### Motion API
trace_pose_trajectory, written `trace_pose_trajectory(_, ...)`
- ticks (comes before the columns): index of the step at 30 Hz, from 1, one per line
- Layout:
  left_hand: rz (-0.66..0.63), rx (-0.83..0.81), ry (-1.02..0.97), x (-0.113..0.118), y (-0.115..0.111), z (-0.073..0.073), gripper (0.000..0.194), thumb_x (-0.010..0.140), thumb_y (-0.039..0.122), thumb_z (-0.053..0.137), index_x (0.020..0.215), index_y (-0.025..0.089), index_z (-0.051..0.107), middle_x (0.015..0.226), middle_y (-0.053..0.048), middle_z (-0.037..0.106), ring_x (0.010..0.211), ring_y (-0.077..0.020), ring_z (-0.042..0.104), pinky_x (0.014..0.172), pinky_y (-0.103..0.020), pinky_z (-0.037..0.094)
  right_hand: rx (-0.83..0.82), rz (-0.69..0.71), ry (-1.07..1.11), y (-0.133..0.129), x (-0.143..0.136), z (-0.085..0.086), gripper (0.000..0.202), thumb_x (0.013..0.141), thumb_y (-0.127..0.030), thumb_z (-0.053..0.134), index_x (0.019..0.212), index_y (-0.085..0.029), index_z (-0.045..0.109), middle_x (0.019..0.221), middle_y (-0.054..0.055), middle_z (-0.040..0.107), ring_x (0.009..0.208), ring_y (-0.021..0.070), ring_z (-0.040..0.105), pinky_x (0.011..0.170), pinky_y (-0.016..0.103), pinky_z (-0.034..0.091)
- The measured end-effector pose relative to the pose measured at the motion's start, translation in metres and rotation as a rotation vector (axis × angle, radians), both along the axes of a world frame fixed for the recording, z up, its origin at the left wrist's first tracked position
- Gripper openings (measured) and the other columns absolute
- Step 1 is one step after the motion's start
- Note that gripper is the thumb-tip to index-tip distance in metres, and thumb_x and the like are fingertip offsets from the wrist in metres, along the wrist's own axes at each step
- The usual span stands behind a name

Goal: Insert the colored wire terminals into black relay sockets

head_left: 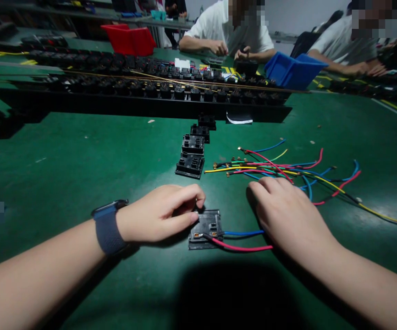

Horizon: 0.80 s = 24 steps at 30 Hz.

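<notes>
A black plastic panel [205, 225] lies on the green table in front of me. My left hand [171, 211], a watch on its wrist, has thumb and curled index finger closed on the panel's upper left edge. A blue wire [243, 233] and a red wire [245, 248] run rightward from metal terminals on the panel. Their far ends reach the side of my right hand [284, 211]. That hand is curled palm down at the near edge of a pile of loose coloured wires [270, 167]. Its fingertips are hidden, so what it grips does not show.
Several black plastic panels [193, 144] form a line beyond my left hand. Behind them a long black tray [150, 107] holds rows of black parts. Farther back are a red bin [128, 39], a blue bin [293, 71] and co-workers in white shirts [215, 23].
</notes>
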<state>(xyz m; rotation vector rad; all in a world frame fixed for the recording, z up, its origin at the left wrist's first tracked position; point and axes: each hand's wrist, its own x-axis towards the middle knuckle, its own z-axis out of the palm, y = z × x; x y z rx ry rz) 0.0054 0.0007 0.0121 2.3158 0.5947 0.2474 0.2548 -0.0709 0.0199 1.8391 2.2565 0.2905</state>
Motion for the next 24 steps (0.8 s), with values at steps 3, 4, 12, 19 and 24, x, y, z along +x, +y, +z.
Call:
trace_pose_trajectory(3,-0.019,0.004,-0.020,0.000,0.001,0.000,0.023,0.091,0.039,0.045,0.100,0.018,0.048,0.077,0.000,0.055,0.065,-0.0124,0.047,0.060,-0.024,0.033,0.003,-0.050,-0.050,0.001,-0.002,-0.002,0.027,0.088,-0.010,0.043,0.110,-0.017,0.056,0.106,0.012,0.059,0.096,0.0308,0.053,0.070,0.041,0.043)
trace_pose_trajectory(4,-0.029,0.006,-0.032,0.000,0.001,0.000,0.025,0.090,0.041,0.046,0.100,0.017,0.048,0.077,0.000,0.055,0.064,-0.0123,0.047,0.059,-0.024,0.033,0.001,-0.059,-0.052,0.002,-0.002,-0.003,0.029,0.088,-0.010,0.042,0.113,-0.017,0.056,0.108,0.012,0.059,0.096,0.0308,0.053,0.068,0.040,0.044)
trace_pose_trajectory(12,-0.032,0.046,-0.014,0.001,-0.001,0.001,0.032,0.088,0.045,0.051,0.104,0.017,0.054,0.082,-0.002,0.061,0.068,-0.0134,0.053,0.061,-0.024,0.036,-0.009,-0.074,0.066,0.004,0.003,-0.013,0.040,0.086,-0.009,0.041,0.125,-0.016,0.050,0.105,0.013,0.057,0.090,0.0277,0.059,0.057,0.032,0.041)
trace_pose_trajectory(19,-0.050,0.067,-0.004,0.001,0.000,0.001,0.029,0.090,0.042,0.049,0.104,0.018,0.055,0.090,-0.004,0.065,0.076,-0.0164,0.057,0.066,-0.026,0.039,0.090,0.067,0.355,0.006,0.003,-0.015,0.021,0.090,-0.022,0.045,0.103,-0.017,0.060,0.088,0.006,0.063,0.073,0.0221,0.063,0.056,0.033,0.044)
trace_pose_trajectory(24,-0.051,0.077,0.006,0.000,0.000,-0.002,0.030,0.088,0.043,0.052,0.106,0.020,0.054,0.090,-0.004,0.065,0.077,-0.0170,0.058,0.067,-0.027,0.039,0.254,0.398,0.708,0.005,0.006,-0.013,0.018,0.087,-0.015,0.049,0.097,-0.009,0.062,0.084,0.010,0.063,0.080,0.0203,0.059,0.072,0.034,0.049)
